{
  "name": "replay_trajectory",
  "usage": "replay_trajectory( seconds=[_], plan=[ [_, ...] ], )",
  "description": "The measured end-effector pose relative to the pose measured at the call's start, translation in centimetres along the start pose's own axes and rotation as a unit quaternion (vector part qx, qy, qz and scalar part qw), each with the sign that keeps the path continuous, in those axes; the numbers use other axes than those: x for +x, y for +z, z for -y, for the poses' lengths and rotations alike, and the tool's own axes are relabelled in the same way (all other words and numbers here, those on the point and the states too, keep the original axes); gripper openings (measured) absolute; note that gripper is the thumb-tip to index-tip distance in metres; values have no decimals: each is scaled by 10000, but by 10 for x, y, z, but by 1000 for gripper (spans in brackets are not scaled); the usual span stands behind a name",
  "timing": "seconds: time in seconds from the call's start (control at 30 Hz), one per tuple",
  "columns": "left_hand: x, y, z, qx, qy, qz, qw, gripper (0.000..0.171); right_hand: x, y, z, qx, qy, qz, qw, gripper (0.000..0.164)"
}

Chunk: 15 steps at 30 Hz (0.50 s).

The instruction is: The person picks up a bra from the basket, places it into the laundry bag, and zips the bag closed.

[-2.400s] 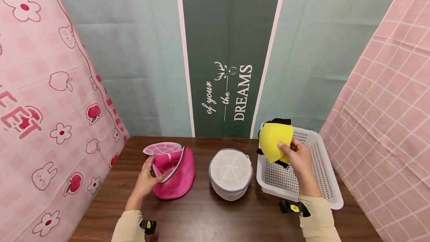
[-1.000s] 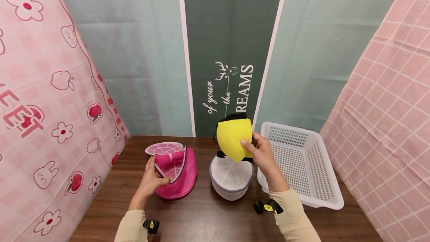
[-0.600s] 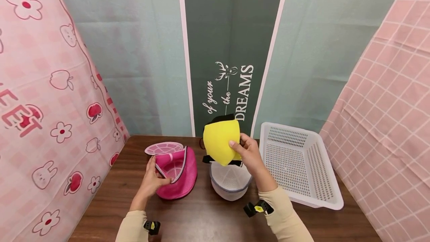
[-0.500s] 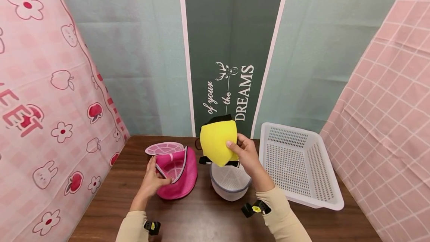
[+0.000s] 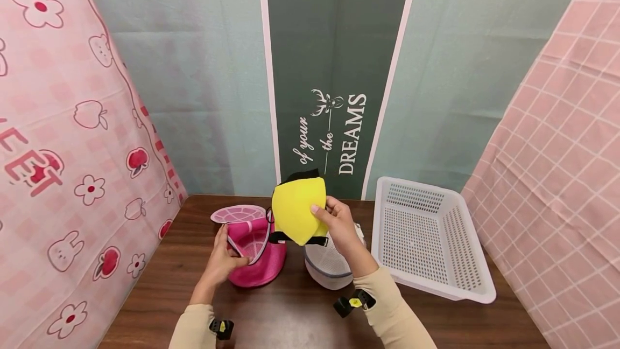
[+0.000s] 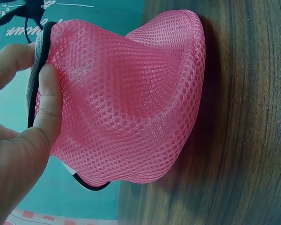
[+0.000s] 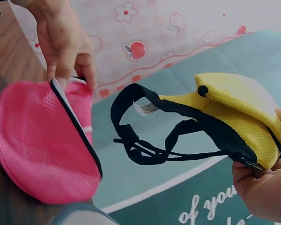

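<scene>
My left hand [image 5: 219,264] pinches the rim of a pink mesh laundry bag [image 5: 259,273] on the table, its zipped mouth held apart. The bag's light pink mesh lid [image 5: 237,213] is folded back behind it. With thumb and fingers my right hand [image 5: 343,228] grips a folded yellow bra [image 5: 297,210], raised between the pink bag and a white mesh laundry bag [image 5: 329,271]. In the right wrist view the bra's black band and straps [image 7: 178,105] dangle toward the pink bag. The left wrist view shows the pink mesh [image 6: 131,103] pushed into folds beside my thumb.
A white perforated plastic basket [image 5: 472,246] stands on the right of the brown wooden table [image 5: 286,322]. Behind the table hangs a green curtain [image 5: 334,42] with white lettering. Pink patterned cloths flank both sides.
My right hand has carried the yellow bra leftward from above the basket, past the white bag, to beside the pink bag. The left hand keeps its pinch and has spread the pink bag's mouth slightly.
</scene>
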<state>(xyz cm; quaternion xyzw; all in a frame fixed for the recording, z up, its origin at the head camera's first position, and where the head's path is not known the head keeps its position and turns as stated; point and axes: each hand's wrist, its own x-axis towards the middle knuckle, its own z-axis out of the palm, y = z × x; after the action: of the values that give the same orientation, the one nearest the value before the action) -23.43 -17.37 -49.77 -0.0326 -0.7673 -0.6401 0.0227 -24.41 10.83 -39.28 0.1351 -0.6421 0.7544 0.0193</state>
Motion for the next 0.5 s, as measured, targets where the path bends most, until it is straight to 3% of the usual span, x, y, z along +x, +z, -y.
replay_trajectory(
  seconds=[0.27,0.5],
  plan=[
    [1,1,-2,167,-287,151,9993,114,4,14,-11,231,364,65,9990,34],
    [0,3,-2,-26,-206,275,9994,116,9,27,-23,528,700,37,9961,33]
  ],
)
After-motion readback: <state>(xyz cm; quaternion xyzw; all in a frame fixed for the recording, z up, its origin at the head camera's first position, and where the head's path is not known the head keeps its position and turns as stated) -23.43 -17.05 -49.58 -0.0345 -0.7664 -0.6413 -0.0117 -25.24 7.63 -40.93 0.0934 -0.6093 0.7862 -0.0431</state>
